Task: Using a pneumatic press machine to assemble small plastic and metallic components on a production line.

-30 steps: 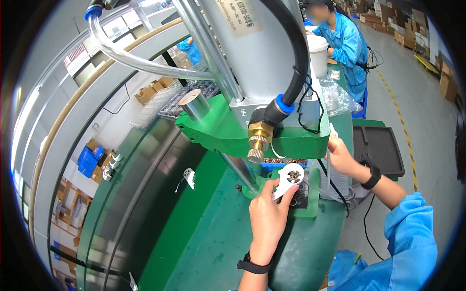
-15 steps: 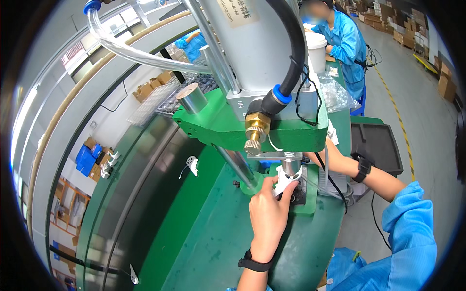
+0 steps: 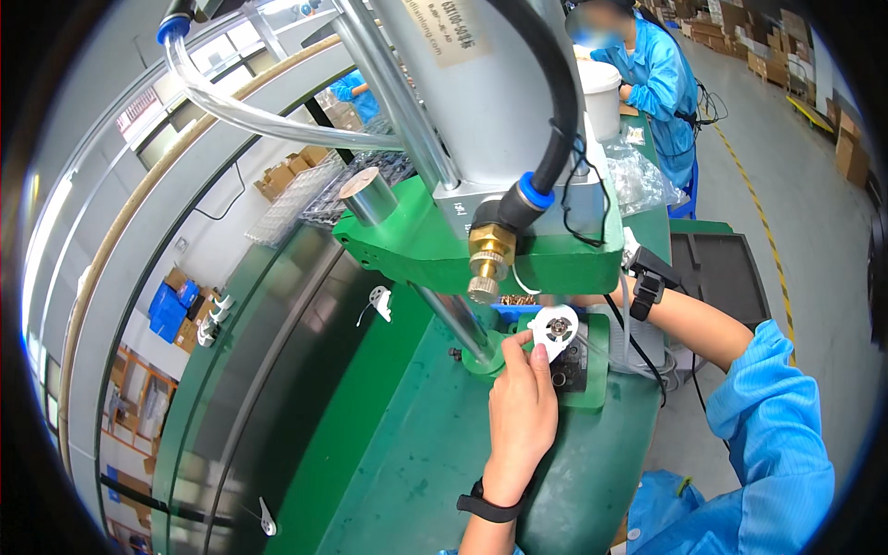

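Between the thumb and fingers of my left hand point(image 3: 520, 407) is a white plastic part point(image 3: 548, 350). Its round end faces up and shows a dark-and-metal disc set inside. The part is tilted just above the green press base point(image 3: 592, 393) and its dark fixture plate point(image 3: 569, 372). My right forearm point(image 3: 698, 319) reaches in from the right behind the press. The fingers of that hand are hidden by the press head and the white part, near a blue bin point(image 3: 507, 313) of small brass-coloured pieces.
The green press head point(image 3: 416, 250), with its grey cylinder and black hose point(image 3: 555, 111), overhangs my hands. On the green conveyor to the left lie white parts point(image 3: 380, 303). A co-worker in blue point(image 3: 661, 88) sits beyond a white bucket point(image 3: 601, 100).
The metal press ram that was down at the white part no longer shows. My left hand has turned the part so that its round face shows. My right hand has moved farther behind the press.
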{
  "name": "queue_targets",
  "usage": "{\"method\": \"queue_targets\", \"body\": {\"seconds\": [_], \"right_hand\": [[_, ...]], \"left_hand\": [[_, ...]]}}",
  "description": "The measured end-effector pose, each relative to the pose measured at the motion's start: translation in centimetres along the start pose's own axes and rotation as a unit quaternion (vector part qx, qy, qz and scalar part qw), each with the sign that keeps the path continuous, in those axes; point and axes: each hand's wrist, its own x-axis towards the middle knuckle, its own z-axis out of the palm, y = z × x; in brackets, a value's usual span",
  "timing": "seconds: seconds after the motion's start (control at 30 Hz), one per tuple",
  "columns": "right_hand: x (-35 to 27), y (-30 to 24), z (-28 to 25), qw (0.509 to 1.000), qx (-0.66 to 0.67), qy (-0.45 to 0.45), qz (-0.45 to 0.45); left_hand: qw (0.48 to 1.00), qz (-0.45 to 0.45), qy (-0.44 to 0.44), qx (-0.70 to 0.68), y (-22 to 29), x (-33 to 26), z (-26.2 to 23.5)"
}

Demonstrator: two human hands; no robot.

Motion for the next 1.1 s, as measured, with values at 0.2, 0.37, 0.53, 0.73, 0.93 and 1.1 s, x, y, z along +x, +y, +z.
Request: {"method": "queue_targets", "body": {"seconds": [0.2,0.37,0.53,0.73,0.93,1.1], "right_hand": [[3.7,-2.2,-0.4,0.958,0.142,-0.153,0.199],[0.6,-2.7,-1.3,0.940,0.168,-0.196,0.223],[1.2,-5.5,-2.2,0.924,0.266,-0.075,0.263],[0.0,-5.3,-2.5,0.909,0.265,-0.129,0.296],[0.0,-5.0,-4.1,0.899,0.271,-0.118,0.323],[-0.8,-4.6,-3.5,0.916,0.254,-0.101,0.293]], "left_hand": [[0.976,-0.040,0.101,-0.187,-2.0,0.3,-2.0],[0.992,-0.075,0.020,-0.098,-4.0,-2.2,-9.6],[0.955,-0.196,0.214,0.067,-11.6,-7.1,-17.4],[0.858,-0.335,0.271,0.279,-24.0,-8.7,-22.7],[0.664,-0.451,0.251,0.542,-29.0,-14.5,-30.8],[0.710,-0.468,0.194,0.488,-30.8,-18.0,-32.3]]}}
